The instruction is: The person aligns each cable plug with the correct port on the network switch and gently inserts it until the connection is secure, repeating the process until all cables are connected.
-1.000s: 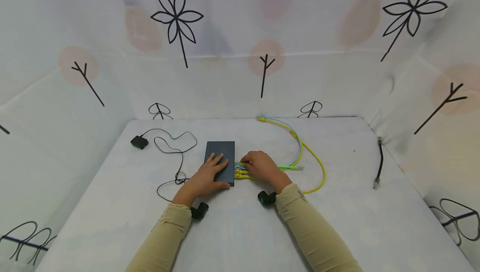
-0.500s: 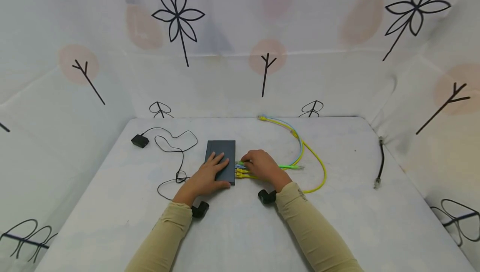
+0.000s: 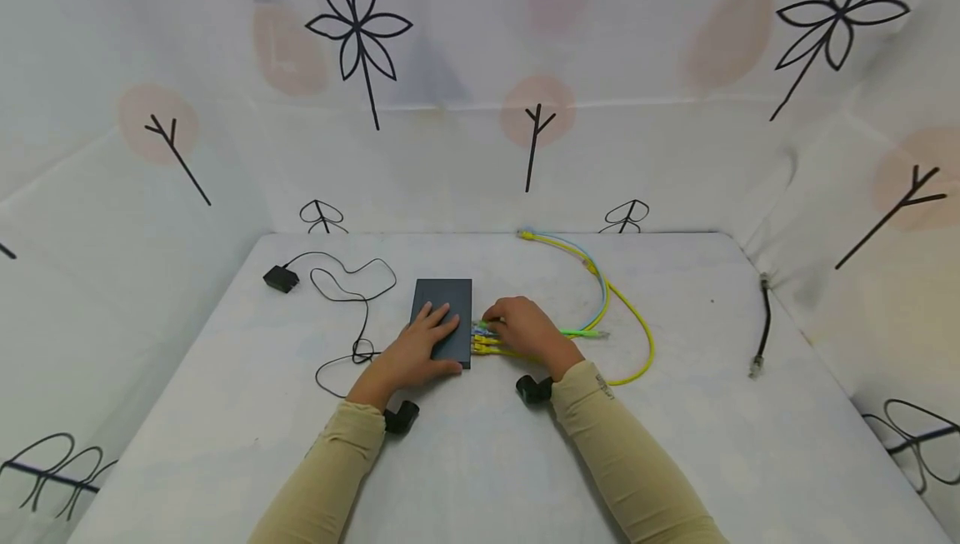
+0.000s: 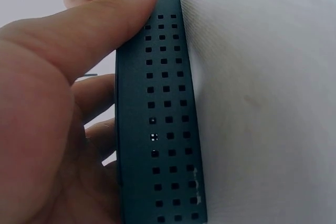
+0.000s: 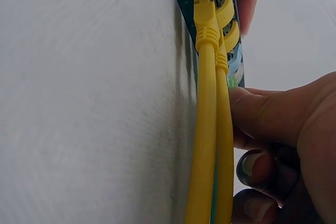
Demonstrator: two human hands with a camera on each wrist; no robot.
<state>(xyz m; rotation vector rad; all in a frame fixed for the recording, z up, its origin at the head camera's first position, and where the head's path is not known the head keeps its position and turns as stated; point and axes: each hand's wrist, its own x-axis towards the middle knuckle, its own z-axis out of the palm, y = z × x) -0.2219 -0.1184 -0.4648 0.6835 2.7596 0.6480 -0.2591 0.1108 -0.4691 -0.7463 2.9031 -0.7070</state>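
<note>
A dark network switch (image 3: 443,290) lies on the white table, its side ports facing right. My left hand (image 3: 411,354) rests on it with fingers spread over the top; in the left wrist view the thumb (image 4: 113,17) presses the vented side (image 4: 165,103). Two yellow network cables (image 5: 207,82) sit plugged into the ports, with a light blue plug (image 5: 235,59) beyond them. At the ports my right hand (image 3: 525,331) pinches the end of a green network cable (image 3: 587,333), mostly hidden behind its fingers. The cable's other end lies loose to the right.
A black power adapter (image 3: 281,279) with a looping thin cord (image 3: 365,315) lies left of the switch. Yellow and light blue cables curve behind the right hand to plugs (image 3: 527,235) at the back edge. A short black cable (image 3: 766,315) lies far right. Patterned cloth walls (image 3: 465,169) surround the table.
Both hands keep their places at the switch and its ports. The whole head view has shifted very slightly; nothing else visibly differs.
</note>
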